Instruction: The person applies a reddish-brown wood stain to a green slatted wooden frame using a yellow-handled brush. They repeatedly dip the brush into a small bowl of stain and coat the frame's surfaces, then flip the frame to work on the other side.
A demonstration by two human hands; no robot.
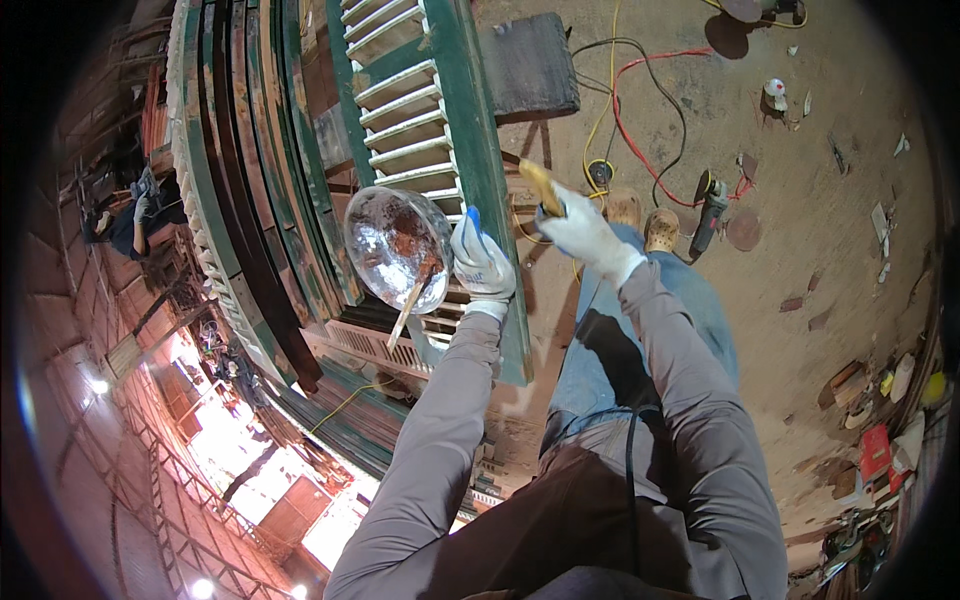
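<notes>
- Left hand [482,262]: white glove with blue, closed on the right rim of a metal bowl [375,250].
- Bowl tilted, over the louvered shutter [490,160]; reddish-brown paste [408,238] inside, flat wooden stick [404,318] poking past the near rim.
- Right hand [585,235]: white glove, wrapped around a yellowish tool [540,185], raised right of the shutter; tool's exact kind unclear.
- Shutter: green frame, white slats, just left of the person's legs.
- Left of it: row of green and brown frames [262,150].
- Floor [800,190], right: angle grinder [711,215] near a shoe [661,230], red cable [617,105], yellow cable [590,130].
- Far left: another person [135,215], partly visible.
</notes>
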